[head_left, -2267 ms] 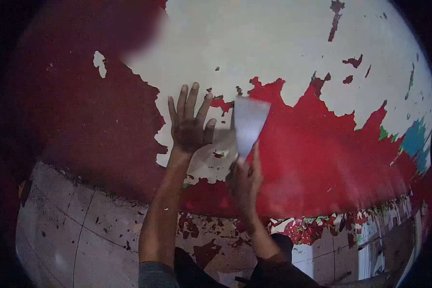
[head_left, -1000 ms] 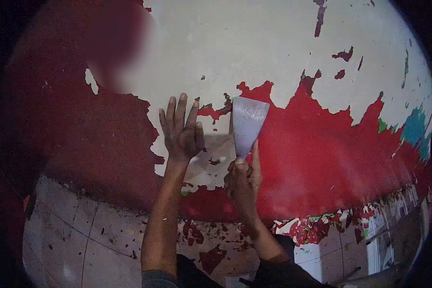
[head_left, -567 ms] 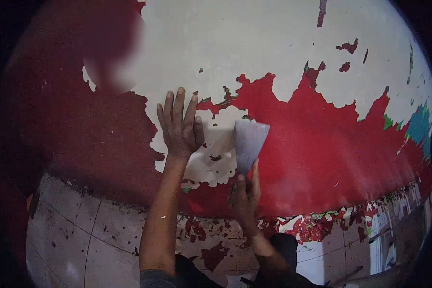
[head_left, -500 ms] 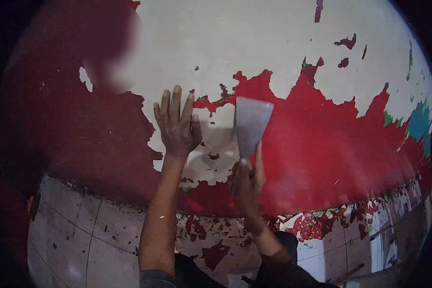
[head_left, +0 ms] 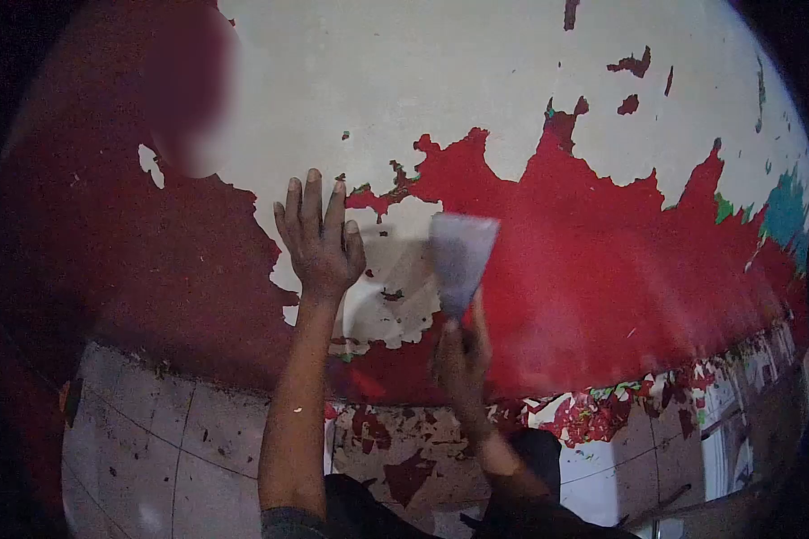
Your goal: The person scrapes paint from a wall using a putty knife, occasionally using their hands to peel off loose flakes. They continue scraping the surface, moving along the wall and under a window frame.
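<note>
My left hand lies with its fingers spread on the wall, over a bare pale area beside peeling red paint. Held in my right hand is a wide flat scraper, its blade pointing up. The blade overlaps the border between a bare pale patch and the bright red paint. Whether its edge touches the wall is unclear. Ragged paint edges run above and around both hands.
A tiled floor runs along the wall's foot. Red and green paint flakes lie piled at the right, with a larger dark red flake near my legs. Teal paint shows at the far right.
The scraper and my right hand have moved down along the red paint's edge. My left hand stays spread on the wall. The view has shifted slightly.
</note>
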A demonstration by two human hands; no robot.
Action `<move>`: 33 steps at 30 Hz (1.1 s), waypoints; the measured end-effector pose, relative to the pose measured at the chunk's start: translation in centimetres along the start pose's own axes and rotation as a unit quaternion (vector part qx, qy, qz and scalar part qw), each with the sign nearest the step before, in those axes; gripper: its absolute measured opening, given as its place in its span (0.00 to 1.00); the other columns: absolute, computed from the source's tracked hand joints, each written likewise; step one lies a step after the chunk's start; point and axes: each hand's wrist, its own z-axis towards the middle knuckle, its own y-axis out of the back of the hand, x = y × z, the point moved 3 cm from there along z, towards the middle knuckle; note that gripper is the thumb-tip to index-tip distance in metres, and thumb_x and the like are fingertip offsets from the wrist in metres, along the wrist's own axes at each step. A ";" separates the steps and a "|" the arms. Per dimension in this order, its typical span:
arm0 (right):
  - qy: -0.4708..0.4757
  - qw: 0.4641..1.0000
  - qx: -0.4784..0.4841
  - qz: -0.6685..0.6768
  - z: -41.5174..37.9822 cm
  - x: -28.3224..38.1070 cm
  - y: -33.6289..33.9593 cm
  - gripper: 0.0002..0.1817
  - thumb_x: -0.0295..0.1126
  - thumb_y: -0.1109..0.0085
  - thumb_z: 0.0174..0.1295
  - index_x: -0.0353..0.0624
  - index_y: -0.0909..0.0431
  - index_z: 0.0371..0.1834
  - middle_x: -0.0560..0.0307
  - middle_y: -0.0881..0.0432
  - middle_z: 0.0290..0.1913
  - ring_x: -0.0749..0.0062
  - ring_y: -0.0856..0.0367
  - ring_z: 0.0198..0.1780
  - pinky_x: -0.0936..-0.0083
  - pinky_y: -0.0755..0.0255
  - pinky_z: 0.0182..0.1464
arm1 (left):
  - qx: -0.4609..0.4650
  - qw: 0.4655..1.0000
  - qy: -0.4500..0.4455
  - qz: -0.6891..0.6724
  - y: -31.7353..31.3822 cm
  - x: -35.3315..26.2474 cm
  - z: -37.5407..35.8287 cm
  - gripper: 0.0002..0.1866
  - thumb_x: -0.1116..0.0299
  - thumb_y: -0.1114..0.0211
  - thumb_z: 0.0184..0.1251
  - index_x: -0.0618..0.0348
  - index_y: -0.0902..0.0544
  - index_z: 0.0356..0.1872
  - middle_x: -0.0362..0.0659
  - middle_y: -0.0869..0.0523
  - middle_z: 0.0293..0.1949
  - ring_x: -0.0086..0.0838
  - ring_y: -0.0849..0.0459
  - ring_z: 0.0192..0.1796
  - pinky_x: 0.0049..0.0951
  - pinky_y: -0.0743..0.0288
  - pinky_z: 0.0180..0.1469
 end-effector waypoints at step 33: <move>-0.041 0.996 0.005 -0.078 -0.2 1.1 1.4 0.33 0.37 0.53 0.70 0.40 0.53 0.74 0.69 0.34 0.22 0.86 0.38 0.21 0.86 0.42 0.22 | -0.006 1.000 0.000 0.006 0.1 0.0 0.1 0.22 0.58 0.60 0.70 0.48 0.29 0.62 0.46 0.37 0.68 0.44 0.45 0.72 0.56 0.58 0.71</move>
